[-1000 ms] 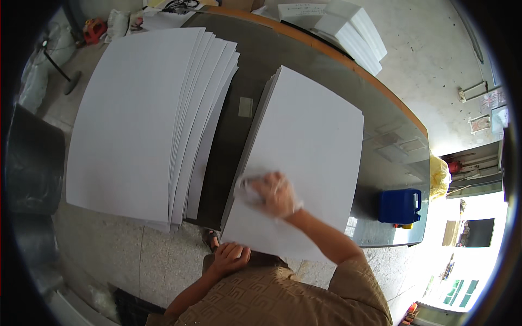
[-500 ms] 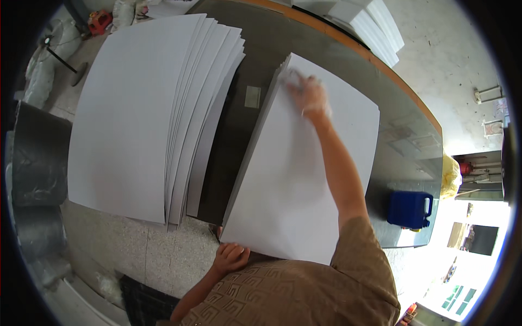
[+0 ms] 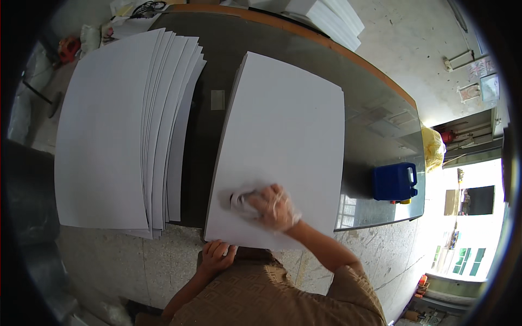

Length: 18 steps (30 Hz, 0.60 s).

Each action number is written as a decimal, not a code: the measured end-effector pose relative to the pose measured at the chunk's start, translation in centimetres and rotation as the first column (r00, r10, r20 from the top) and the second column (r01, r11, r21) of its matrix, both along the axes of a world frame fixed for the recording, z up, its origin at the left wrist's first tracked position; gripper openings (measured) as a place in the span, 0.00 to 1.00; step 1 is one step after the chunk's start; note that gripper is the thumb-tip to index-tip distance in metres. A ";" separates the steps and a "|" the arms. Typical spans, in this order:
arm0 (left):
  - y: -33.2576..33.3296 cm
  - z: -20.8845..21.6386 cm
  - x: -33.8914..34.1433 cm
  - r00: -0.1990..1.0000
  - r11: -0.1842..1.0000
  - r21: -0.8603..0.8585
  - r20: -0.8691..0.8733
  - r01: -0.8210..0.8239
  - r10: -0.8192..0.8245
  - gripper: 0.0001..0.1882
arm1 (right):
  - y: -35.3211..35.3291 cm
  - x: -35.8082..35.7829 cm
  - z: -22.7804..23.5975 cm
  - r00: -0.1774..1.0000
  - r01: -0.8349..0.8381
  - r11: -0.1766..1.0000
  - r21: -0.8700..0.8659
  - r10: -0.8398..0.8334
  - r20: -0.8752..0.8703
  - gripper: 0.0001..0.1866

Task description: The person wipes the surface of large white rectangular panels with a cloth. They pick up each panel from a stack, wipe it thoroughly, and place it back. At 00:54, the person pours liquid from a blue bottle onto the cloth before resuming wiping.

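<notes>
A stack of large white sheets (image 3: pixel 283 130) lies on the dark glossy table in front of me. On the near left part of its top sheet, my right hand (image 3: pixel 274 209), in a clear plastic glove, presses a blurred grey-white wad (image 3: pixel 243 202) with a dark spot. Its fingers are closed around the wad, whose exact kind I cannot make out. My left hand (image 3: pixel 217 255) grips the stack's near left corner, fingers curled at the edge. To the left, a second pile of white sheets (image 3: pixel 109 136) sits with its right edges fanned out.
A blue plastic jerrycan (image 3: pixel 394 182) stands at the table's right end. A small pale rectangle (image 3: pixel 217 100) lies on the table (image 3: pixel 204 81) between the piles. More white sheets or blocks (image 3: pixel 331 22) sit beyond the far edge. A yellow bag (image 3: pixel 433 149) is past the right end.
My right hand has swept the wad from the far left corner of the top sheet down to its near left part. My left hand stays at the near corner; the view has shifted.
</notes>
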<state>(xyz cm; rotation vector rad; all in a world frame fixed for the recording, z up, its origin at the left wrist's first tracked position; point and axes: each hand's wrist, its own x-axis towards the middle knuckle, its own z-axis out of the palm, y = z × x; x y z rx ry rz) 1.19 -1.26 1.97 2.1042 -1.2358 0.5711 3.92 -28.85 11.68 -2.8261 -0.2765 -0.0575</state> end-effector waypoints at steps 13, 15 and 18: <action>-0.4 0.1 -1.3 0.994 0.996 -0.007 -0.070 -0.083 0.083 0.12 | -22.6 24.1 -2.0 0.798 0.600 0.779 -0.183 -0.569 0.197 0.27; -0.5 0.3 -1.1 0.994 0.996 -0.027 -0.064 -0.089 0.087 0.14 | -15.6 16.1 -1.7 0.868 0.494 0.860 -0.132 -0.478 0.134 0.26; -0.6 -0.8 -0.9 0.997 0.995 -0.069 -0.022 -0.075 0.074 0.15 | -5.1 -2.3 0.3 0.979 0.152 0.982 -0.108 -0.164 -0.117 0.22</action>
